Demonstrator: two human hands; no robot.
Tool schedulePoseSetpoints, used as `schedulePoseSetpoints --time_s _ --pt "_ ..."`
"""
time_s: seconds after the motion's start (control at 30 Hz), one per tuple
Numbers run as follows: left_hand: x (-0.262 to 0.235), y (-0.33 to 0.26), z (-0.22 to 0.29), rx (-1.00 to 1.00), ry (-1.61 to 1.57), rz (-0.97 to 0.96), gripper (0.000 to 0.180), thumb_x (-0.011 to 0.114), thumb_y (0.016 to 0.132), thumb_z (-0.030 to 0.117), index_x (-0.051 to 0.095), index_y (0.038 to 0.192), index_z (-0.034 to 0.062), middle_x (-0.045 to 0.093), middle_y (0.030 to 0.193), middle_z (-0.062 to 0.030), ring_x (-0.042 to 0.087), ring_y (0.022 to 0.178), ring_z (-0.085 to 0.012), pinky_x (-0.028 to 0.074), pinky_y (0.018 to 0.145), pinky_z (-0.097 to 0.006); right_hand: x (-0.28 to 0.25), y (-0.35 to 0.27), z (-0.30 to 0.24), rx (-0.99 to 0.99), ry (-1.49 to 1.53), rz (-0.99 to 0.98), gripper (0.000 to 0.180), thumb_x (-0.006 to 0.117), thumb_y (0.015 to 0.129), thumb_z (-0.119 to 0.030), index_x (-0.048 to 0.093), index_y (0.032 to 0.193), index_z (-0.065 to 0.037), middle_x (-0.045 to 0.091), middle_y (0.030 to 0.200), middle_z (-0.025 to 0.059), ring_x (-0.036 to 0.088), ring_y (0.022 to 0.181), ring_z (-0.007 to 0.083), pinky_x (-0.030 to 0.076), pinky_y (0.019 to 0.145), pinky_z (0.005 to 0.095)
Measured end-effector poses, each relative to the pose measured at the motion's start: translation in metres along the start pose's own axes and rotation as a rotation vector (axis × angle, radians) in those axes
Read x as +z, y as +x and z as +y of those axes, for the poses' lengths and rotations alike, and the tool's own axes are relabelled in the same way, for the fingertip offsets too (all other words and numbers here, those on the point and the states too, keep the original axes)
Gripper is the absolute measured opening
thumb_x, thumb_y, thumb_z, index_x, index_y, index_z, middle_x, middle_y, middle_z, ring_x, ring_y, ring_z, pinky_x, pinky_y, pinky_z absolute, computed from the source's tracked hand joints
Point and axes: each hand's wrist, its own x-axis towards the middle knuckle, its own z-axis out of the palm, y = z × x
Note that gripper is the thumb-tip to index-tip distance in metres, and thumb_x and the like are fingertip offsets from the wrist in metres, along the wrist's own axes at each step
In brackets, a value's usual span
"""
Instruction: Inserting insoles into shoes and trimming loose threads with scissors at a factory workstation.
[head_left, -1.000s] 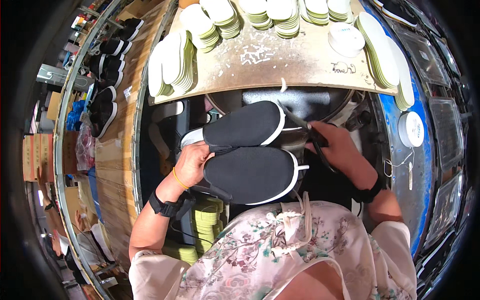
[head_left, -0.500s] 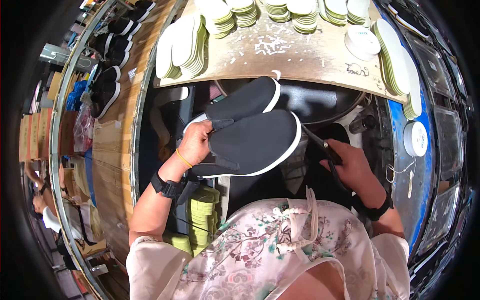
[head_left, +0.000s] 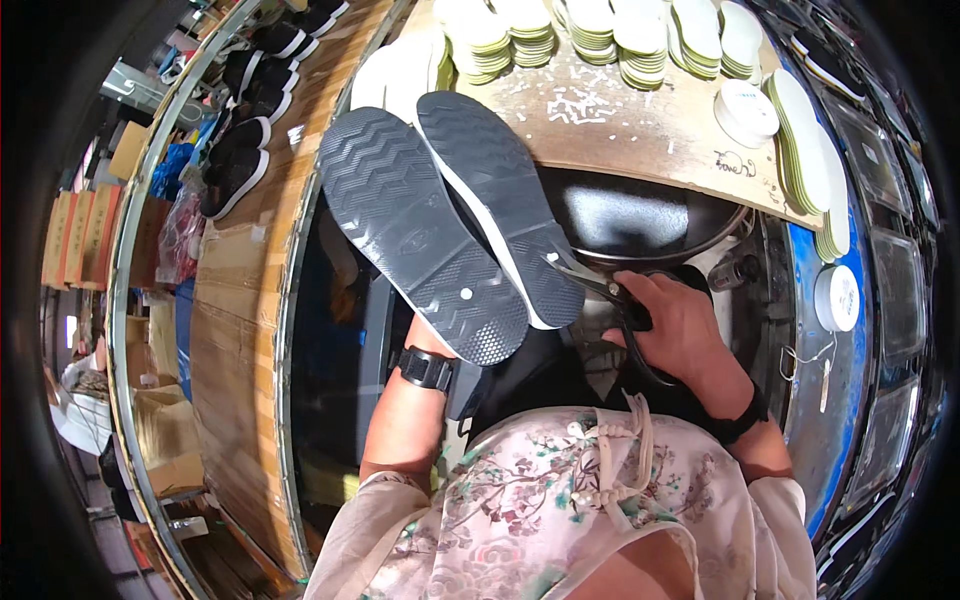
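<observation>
Two black slip-on shoes with white sidewalls are turned with their soles up: the left sole (head_left: pixel 405 215) overlaps the right sole (head_left: pixel 495 165). My left hand (head_left: pixel 425 337) holds the pair from beneath; its fingers are hidden behind the shoes. A small white spot lies on each sole near the heel. In my right hand (head_left: pixel 675 330) are dark scissors (head_left: pixel 598 285), my fingers through and around the handles. The blade tips reach the white spot on the right shoe's heel; whether they touch it I cannot tell.
A wooden board (head_left: pixel 650 135) carries stacks of pale insoles (head_left: pixel 590 25), white scraps (head_left: pixel 580 107) and a white round roll (head_left: pixel 746 113). Below its edge sits a black basin (head_left: pixel 640 215). Another white roll (head_left: pixel 836 298) lies at right. Black shoes (head_left: pixel 237 180) line the shelf at left.
The shoes have been turned from uppers up to soles up and shifted left. The scissors have moved left, bringing their tips to the right shoe's heel.
</observation>
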Motion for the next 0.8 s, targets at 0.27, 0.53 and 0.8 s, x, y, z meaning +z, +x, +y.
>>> schedulePoseSetpoints --time_s 0.27,0.53,0.8 --pt "0.007 0.002 -0.031 0.019 -0.313 -0.141 0.030 0.046 0.091 0.020 0.050 0.115 0.0017 0.059 0.101 -0.0089 0.056 0.090 -0.0169 0.049 0.078 -0.030 0.013 -0.010 0.007 -0.130 0.086 0.033 0.052 0.074 0.065 -0.029 0.055 0.108 -0.007 0.058 0.072 0.0120 0.059 0.064 0.0302 0.047 0.054 0.0381" --pt "0.007 0.045 -0.039 0.049 -0.625 -0.238 0.033 0.043 0.093 0.023 0.048 0.118 0.0017 0.058 0.107 -0.0115 0.056 0.097 -0.0188 0.048 0.082 -0.031 -0.011 0.018 -0.046 -0.214 -0.117 -0.049 0.054 0.073 0.064 -0.032 0.054 0.109 -0.009 0.056 0.078 0.0108 0.059 0.073 0.0312 0.047 0.061 0.0401" --pt "-0.001 -0.045 0.038 0.362 0.061 0.322 0.040 0.038 0.096 0.029 0.045 0.125 0.0027 0.057 0.110 -0.0052 0.053 0.096 -0.0090 0.041 0.087 -0.020 0.021 0.019 -0.033 0.195 0.876 -0.337 0.046 0.071 0.067 -0.012 0.056 0.110 -0.002 0.055 0.060 0.0027 0.049 0.044 0.0085 0.036 0.039 0.0211"
